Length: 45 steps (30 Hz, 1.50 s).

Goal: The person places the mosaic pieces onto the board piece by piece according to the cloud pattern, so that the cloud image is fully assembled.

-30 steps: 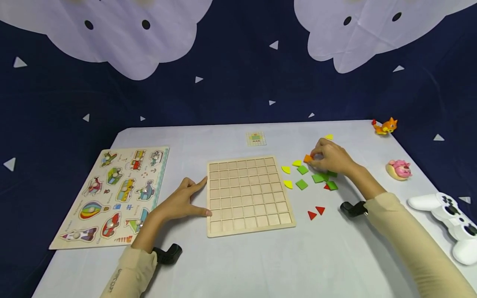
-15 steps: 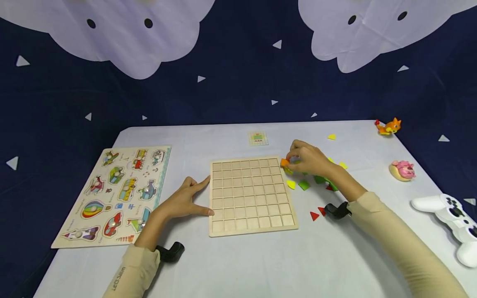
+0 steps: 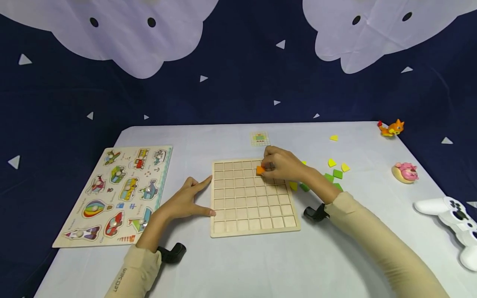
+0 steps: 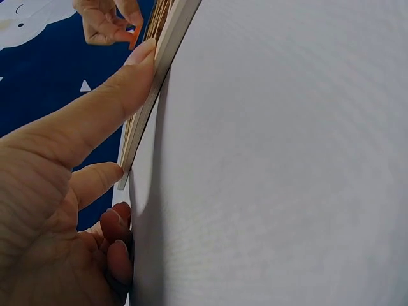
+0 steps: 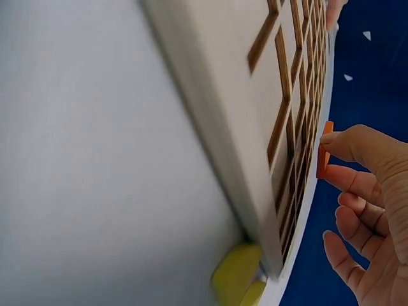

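A wooden grid board (image 3: 249, 235) with square compartments lies in the middle of the table. My left hand (image 3: 182, 200) rests at its left side, thumb and index finger stretched apart and touching the edge; the left wrist view shows the thumb (image 4: 121, 89) against the frame and the other fingers bent. Between thumb and index finger, my right hand (image 3: 285, 165) pinches an orange square tile (image 3: 260, 170). That tile is over the upper part of the board, and the right wrist view shows it edge-on (image 5: 324, 150), raised above the grid.
Green squares (image 3: 337, 174) and yellow pieces (image 3: 332, 163) lie scattered right of the board. Behind it is a small pattern card (image 3: 260, 138). A picture peg puzzle (image 3: 112, 194) lies left; a white game controller (image 3: 449, 223), a pink toy (image 3: 405, 172) and an orange toy (image 3: 392, 128) are right.
My right hand has carried the orange tile leftward from among the loose pieces to over the board. The left hand has stayed at the board's edge. The view has shifted slightly.
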{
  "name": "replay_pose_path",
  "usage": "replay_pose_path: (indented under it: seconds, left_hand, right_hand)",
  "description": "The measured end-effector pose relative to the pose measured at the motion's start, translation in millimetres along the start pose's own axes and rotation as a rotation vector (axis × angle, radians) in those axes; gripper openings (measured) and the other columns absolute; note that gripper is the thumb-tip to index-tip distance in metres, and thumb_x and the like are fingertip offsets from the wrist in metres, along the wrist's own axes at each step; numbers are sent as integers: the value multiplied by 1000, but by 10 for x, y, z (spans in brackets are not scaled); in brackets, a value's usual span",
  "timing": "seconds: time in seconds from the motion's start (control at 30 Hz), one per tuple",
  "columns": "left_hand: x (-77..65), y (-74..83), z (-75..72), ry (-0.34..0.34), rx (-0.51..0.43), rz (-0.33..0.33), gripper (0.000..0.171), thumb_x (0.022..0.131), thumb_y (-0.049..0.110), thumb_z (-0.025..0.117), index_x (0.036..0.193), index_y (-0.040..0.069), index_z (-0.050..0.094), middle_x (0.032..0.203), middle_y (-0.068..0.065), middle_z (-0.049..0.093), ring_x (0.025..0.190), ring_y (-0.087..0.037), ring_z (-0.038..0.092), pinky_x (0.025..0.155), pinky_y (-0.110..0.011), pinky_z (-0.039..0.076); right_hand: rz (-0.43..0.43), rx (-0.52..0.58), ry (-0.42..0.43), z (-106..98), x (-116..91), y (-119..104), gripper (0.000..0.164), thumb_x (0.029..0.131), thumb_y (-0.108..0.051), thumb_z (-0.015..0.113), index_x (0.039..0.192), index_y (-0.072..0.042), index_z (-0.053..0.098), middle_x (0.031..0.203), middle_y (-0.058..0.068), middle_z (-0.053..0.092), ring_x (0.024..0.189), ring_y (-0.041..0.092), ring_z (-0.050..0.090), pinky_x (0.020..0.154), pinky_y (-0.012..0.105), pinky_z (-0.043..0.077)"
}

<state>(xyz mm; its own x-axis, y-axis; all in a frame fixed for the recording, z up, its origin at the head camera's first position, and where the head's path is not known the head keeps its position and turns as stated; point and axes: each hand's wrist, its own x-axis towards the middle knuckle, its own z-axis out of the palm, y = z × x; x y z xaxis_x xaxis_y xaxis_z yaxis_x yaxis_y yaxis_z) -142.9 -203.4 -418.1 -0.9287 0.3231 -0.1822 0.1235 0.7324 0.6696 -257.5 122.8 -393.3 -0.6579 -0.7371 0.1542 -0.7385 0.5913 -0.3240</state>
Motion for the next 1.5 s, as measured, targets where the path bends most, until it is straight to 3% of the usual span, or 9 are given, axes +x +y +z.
replay_pose_path:
  seconds: [0.53,0.87,1.1,1.3,1.5]
  left_hand:
    - [0,1,3,1,-12,-4,108,69,41,90,157,18,31,103,-9,34,84,-20,37,76,-35,35]
    - [7,7,8,15,10,9,107,68,43,90,156,19,34,102,-9,35,85,-21,38,77,-36,36]
    - [3,-8,19,26,0,18,107,67,42,90,155,17,35,101,-9,35,84,-20,37,76,-35,36]
    - [-2,-14,24,23,-5,19,107,68,42,90,155,16,35,101,-9,36,86,-21,38,80,-36,37]
    - [-9,-17,30,26,-7,10,107,67,43,90,155,18,35,102,-9,36,88,-22,39,82,-38,37]
  right_hand:
    - [-86,-27,-4,144,192,-168,13,85,-17,77,90,-6,78,89,1,57,78,12,48,69,27,44]
    - [19,82,-92,139,232,-217,7,89,-16,73,92,-10,74,93,2,57,81,15,52,71,30,48]
    - [46,21,-123,112,255,-255,11,90,-20,74,95,-11,75,92,1,56,81,14,51,69,28,47]
    - [30,-19,-83,14,204,-168,26,90,-28,74,107,-9,77,96,5,57,82,16,53,71,30,48]
    - [146,6,12,-252,69,146,32,89,-26,75,113,-4,75,104,10,60,87,26,59,74,38,50]
